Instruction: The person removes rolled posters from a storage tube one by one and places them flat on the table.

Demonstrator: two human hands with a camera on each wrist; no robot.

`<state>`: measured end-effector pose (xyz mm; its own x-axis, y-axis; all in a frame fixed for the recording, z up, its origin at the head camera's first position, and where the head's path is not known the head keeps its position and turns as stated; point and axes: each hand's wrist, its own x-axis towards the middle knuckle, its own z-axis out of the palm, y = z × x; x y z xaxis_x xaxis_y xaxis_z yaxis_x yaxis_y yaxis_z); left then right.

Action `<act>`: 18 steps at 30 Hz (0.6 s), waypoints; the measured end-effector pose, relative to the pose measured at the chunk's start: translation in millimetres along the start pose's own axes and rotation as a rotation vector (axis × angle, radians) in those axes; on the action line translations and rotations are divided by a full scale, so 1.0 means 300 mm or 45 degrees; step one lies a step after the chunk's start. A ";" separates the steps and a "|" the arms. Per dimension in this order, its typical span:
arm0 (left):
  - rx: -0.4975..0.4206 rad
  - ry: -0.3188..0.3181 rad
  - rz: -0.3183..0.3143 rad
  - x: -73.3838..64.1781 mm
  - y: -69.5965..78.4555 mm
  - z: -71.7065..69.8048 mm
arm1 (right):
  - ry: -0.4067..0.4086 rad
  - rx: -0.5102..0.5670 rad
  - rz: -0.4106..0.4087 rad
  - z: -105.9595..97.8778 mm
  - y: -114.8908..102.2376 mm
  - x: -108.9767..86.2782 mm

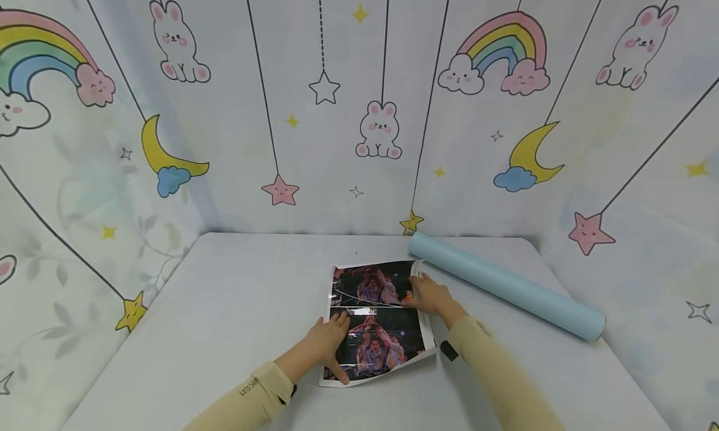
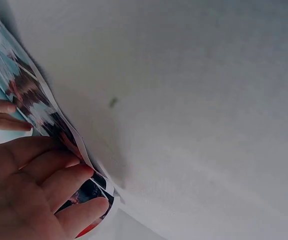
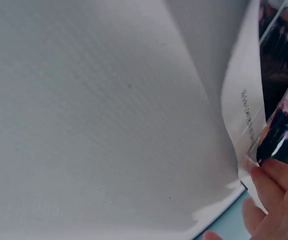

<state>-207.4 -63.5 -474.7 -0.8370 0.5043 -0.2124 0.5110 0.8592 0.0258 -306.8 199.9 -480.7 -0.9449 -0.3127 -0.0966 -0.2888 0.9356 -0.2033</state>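
A glossy photo sheet (image 1: 387, 325), with two similar dark pictures one above the other and white margins, lies on the white table. My left hand (image 1: 326, 340) rests spread on its left side, thumb near the bottom left corner. On the upper right side my right hand (image 1: 432, 295) touches the sheet, its thumb over the picture and a finger on the white margin. The right margin and lower right corner curl up. Seen from the left wrist, the photo sheet (image 2: 38, 100) bows along its edge by the left hand (image 2: 33, 195). Small print runs along the margin in the right wrist view.
A long light blue roll (image 1: 505, 287) lies slantwise on the table (image 1: 241, 312), behind and right of the sheet. Cloth walls (image 1: 236, 106) printed with rabbits, rainbows and stars enclose the table at the back and sides.
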 end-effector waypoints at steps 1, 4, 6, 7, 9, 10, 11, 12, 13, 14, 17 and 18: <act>-0.005 -0.001 0.003 -0.001 -0.001 0.000 | -0.004 -0.009 0.005 0.001 0.000 0.003; -0.013 0.003 0.009 -0.004 -0.003 -0.002 | -0.026 -0.027 0.015 0.003 0.004 0.010; -0.016 0.006 0.013 -0.006 -0.005 -0.004 | -0.045 -0.014 0.020 0.002 0.005 0.015; -0.016 0.005 0.015 -0.006 -0.006 -0.004 | -0.056 -0.007 0.023 0.002 0.006 0.017; -0.019 0.001 0.020 -0.005 -0.007 -0.001 | -0.079 0.010 0.030 0.001 0.008 0.020; -0.019 0.000 0.023 -0.004 -0.008 0.000 | -0.086 0.021 0.031 0.001 0.010 0.022; -0.019 -0.002 0.026 -0.003 -0.008 0.001 | -0.097 0.032 0.033 0.001 0.012 0.025; -0.022 -0.005 0.027 -0.003 -0.008 0.002 | -0.105 0.043 0.036 0.002 0.013 0.027; -0.027 -0.008 0.027 -0.003 -0.008 0.004 | -0.115 0.045 0.042 0.003 0.016 0.030; -0.033 -0.011 0.026 -0.003 -0.008 0.005 | -0.122 0.055 0.044 0.005 0.018 0.032; -0.043 -0.021 0.018 -0.005 -0.008 0.008 | -0.142 0.092 0.039 0.010 0.023 0.039; -0.047 -0.023 0.016 -0.005 -0.008 0.009 | -0.146 0.110 0.036 0.011 0.024 0.041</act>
<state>-206.7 -66.4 -477.0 -0.8268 0.5134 -0.2297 0.5134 0.8557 0.0645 -319.9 202.3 -486.7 -0.9273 -0.3076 -0.2134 -0.2432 0.9283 -0.2814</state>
